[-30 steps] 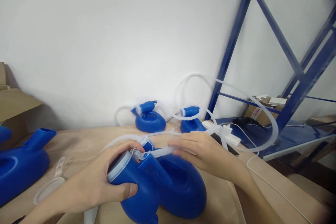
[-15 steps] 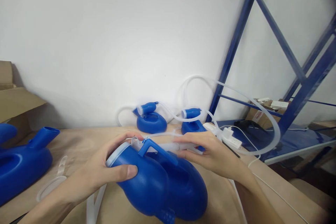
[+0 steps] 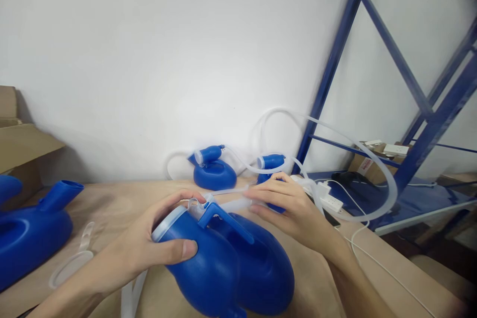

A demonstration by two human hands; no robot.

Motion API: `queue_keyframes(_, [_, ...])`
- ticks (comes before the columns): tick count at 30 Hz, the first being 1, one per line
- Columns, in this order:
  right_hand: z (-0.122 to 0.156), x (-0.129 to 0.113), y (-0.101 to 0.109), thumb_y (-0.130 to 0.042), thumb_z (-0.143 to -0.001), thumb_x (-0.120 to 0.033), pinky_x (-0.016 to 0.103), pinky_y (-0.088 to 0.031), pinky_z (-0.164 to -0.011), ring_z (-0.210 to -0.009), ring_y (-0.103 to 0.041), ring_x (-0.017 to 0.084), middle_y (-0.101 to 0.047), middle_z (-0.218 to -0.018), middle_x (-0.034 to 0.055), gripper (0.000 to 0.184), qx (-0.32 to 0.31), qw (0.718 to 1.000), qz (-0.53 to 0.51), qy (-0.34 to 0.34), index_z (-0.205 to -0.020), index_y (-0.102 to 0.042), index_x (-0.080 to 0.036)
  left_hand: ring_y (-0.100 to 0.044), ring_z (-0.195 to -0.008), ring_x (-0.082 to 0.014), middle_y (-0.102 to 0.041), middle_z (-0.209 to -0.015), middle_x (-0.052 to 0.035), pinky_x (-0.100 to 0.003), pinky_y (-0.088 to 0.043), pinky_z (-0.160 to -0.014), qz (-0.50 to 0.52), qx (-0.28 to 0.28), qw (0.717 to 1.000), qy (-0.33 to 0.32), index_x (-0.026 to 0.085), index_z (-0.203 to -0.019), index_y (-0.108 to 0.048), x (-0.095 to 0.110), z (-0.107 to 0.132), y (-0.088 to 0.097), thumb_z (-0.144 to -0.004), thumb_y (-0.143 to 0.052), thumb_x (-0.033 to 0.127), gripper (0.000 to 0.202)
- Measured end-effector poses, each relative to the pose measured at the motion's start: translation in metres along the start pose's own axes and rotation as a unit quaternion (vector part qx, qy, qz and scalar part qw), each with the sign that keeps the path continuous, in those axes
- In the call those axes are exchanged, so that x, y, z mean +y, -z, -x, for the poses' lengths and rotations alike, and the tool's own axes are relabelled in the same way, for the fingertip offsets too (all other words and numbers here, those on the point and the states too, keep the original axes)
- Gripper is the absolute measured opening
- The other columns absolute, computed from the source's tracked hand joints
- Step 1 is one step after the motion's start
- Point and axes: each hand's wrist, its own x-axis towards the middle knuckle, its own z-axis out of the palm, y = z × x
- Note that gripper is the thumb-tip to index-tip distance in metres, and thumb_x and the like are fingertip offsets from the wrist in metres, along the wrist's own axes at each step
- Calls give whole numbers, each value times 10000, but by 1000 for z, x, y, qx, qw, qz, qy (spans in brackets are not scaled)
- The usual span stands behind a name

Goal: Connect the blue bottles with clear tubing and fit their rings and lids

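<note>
The left hand (image 3: 145,242) wraps its grip round the neck of a blue vessel (image 3: 208,261), thumb pressed on the side; the vessel sits tilted over the bench (image 3: 122,196), in front of a blue bottle (image 3: 271,273). The right hand (image 3: 286,204) has its grip pinching a whitish tube (image 3: 236,204) beside the vessel's handle (image 3: 231,223).

The pale cap (image 3: 169,223) is already on the vessel's mouth; whether the tube is seated cannot be told, its end being hidden. The 2 capped units by the wall (image 3: 215,175) (image 3: 272,161) look finished. At left, a blue container (image 3: 37,238) with a bare mouth appears unworked.
</note>
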Motion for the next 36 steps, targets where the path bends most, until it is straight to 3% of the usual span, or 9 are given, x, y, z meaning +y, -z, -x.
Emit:
queue_keyframes(11, [-2,-24,-19,-441,-1129,-269,325,-508,-945,-1135,-713,174,-780,-1236,66,309,-72,994,71,33,-1331,-664,-197,-639,-1291,-356,-627,-1480,-31,-445,-593,-1027,-89,-9,991,-105,365,-1379,-604,-30,1,-5,-737,-840,514,700])
queue_keyframes(15, [0,-23,-22,-429,-1114,-250,363,-495,-898,-1014,-713,218,-785,-1060,89,317,-103,987,113,58,-1292,-679,-169,-624,-1327,-360,-635,-1478,-21,-444,-581,-1054,-116,11,985,-126,373,-1366,-635,-26,2,-3,-745,-844,502,667])
queue_keyframes(21, [2,-5,-10,-454,-1110,-317,299,-396,-638,-710,-619,163,-703,-825,23,304,-72,990,120,11,-1196,-717,-192,-753,-1082,-325,-755,-1242,-31,-341,-670,-805,24,176,976,-123,385,-1293,-613,-5,1,32,-784,-826,550,576])
queue_keyframes(23, [2,-2,-5,-447,-1106,-292,291,-374,-617,-657,-571,154,-664,-778,1,312,-75,989,125,16,-1259,-707,-214,-761,-1011,-297,-762,-1179,-18,-302,-666,-745,17,235,961,-145,395,-1266,-589,-2,0,42,-743,-867,527,607])
queue_keyframes(25, [2,-1,-4,-465,-1087,-256,284,-364,-609,-641,-543,151,-644,-768,-7,303,-72,989,130,25,-1269,-706,-229,-762,-908,-264,-759,-1135,-7,-272,-652,-684,-13,242,957,-162,392,-1246,-571,-3,-1,46,-698,-901,500,648])
queue_keyframes(28, [1,-3,-6,-486,-1046,-206,280,-361,-602,-641,-528,151,-641,-765,-4,256,-47,989,130,44,-1143,-723,-203,-743,-778,-226,-744,-1080,-10,-258,-631,-622,-30,225,957,-181,372,-1238,-549,-5,1,39,-693,-890,522,660])
queue_keyframes(31, [-1,-6,-10,-438,-1022,-199,291,-361,-597,-651,-524,163,-648,-757,22,264,-19,989,138,39,-968,-694,-163,-727,-773,-221,-712,-1036,-4,-268,-625,-618,-78,264,943,-186,379,-1230,-528,-5,6,24,-705,-872,565,654])
queue_keyframes(34, [-2,-8,-14,-328,-1034,-212,311,-320,-570,-592,-468,161,-604,-677,20,369,6,991,126,47,-826,-630,-172,-732,-928,-269,-697,-1119,3,-332,-651,-705,-143,301,912,-240,409,-1176,-541,-6,14,10,-676,-888,594,636])
queue_keyframes(36, [-2,-10,-16,-303,-1068,-224,315,-284,-555,-540,-406,145,-545,-604,-8,428,25,992,108,62,-729,-563,-199,-713,-1088,-319,-697,-1192,20,-435,-658,-866,-148,276,903,-293,441,-1138,-547,-11,18,6,-655,-917,567,621])
